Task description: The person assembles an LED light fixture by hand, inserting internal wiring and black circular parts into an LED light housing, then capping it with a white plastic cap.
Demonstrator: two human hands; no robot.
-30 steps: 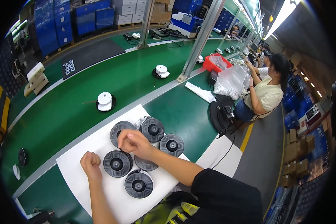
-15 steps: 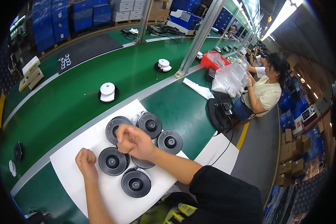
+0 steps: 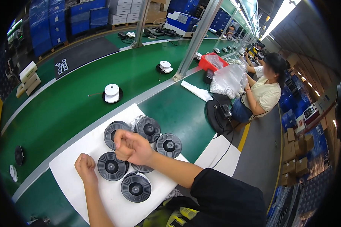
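Both hands hover over a white sheet (image 3: 68, 178) bearing several round black parts with ringed faces and dark, domed centres. My left hand (image 3: 86, 168) is raised at the sheet's left side, fingers curled in, with nothing visible in it. Beside it lies one ringed black part (image 3: 110, 167). My right hand (image 3: 134, 149) is above the middle of the group, fingers bent toward the thumb, and no object shows in it. It partly hides a ringed part (image 3: 142, 168) beneath. Others lie around it: a near one (image 3: 136, 187), a right one (image 3: 168, 145) and a far one (image 3: 149, 129) overlapping a white piece.
Beyond the sheet runs a green conveyor belt (image 3: 64, 109) with white-topped units (image 3: 111, 93) on it. A metal post (image 3: 195, 41) stands at its near edge. To the right are a black bag (image 3: 216, 113), a clear bag (image 3: 227, 81), a red bin (image 3: 212, 62) and a seated co-worker (image 3: 261, 90).
The units on the belt have shifted rightward relative to the post and sheet. My right hand is slightly lower, its fingers still bent. My left hand stays curled. The whole view has turned slightly.
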